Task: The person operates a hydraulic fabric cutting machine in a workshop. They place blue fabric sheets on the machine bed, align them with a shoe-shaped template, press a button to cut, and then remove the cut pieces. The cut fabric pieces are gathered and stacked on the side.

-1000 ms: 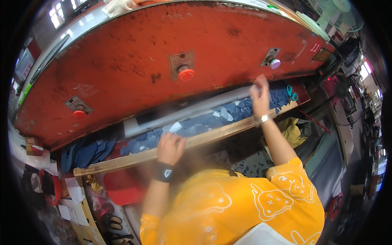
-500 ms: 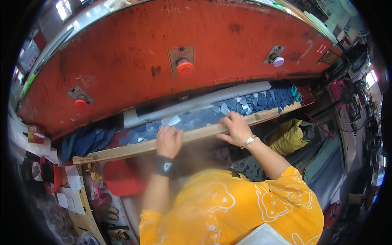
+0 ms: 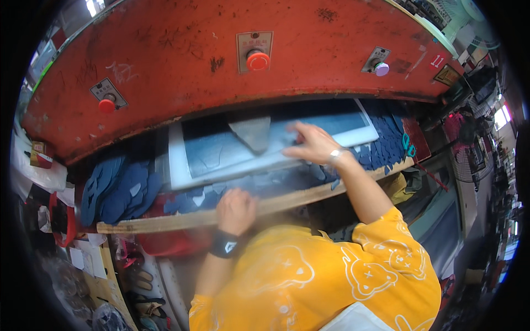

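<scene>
Across the top runs a big red press (image 3: 232, 83) with round buttons. Under it lies a white-framed board (image 3: 221, 165) topped with blue sheet, and below that a wooden rail (image 3: 165, 222) edges the counter. Dark blue cut pieces (image 3: 118, 187) are heaped at the left, more at the right. Half a second ago the right hand (image 3: 312, 144) rested low at the rail; now it has reached up onto the board, fingers spread flat beside a grey wedge-shaped piece (image 3: 253, 132), so work has likely shifted to the sheet itself. The left hand (image 3: 236, 209) has kept its place on the rail, fingers curled over the edge, a black band on the wrist.
</scene>
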Demonstrator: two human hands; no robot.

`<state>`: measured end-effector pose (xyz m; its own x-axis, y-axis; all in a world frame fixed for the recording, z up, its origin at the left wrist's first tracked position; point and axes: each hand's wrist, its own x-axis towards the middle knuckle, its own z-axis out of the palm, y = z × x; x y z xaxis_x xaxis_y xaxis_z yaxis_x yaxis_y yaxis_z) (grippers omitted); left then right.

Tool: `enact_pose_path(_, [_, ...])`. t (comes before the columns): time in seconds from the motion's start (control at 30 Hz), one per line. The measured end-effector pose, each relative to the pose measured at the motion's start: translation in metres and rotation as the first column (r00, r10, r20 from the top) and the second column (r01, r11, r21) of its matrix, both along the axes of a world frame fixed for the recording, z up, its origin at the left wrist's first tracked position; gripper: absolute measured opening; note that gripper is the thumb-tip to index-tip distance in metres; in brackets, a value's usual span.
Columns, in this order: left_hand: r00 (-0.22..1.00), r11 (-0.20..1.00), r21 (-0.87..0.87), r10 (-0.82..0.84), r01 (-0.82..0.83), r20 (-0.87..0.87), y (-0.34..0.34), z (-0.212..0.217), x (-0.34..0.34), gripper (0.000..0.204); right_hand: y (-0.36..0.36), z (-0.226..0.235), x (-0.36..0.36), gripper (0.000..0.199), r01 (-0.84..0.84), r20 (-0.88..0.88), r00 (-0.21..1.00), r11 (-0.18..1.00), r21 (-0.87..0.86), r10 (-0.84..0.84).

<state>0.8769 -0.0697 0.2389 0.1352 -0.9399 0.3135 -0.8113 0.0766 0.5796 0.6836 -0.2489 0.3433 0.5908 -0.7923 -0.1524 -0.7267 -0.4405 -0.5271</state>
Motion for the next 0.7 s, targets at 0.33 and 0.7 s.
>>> enact_pose_path(0.33, [0.999, 0.990, -0.137, 0.027, -0.023, 0.032, 0.064, 0.031, -0.028, 0.023, 0.065, -0.033, 0.095, 0.089, 0.022, -0.114, 0.992, 0.975, -0.220, -0.048])
enact_pose_path(0.7, [0.999, 0.998, -0.040, 0.039, -0.038, 0.004, 0.112, 0.023, -0.043, 0.026, 0.072, -0.028, -0.020, 0.078, 0.099, 0.053, 0.995, 0.955, -0.280, -0.087])
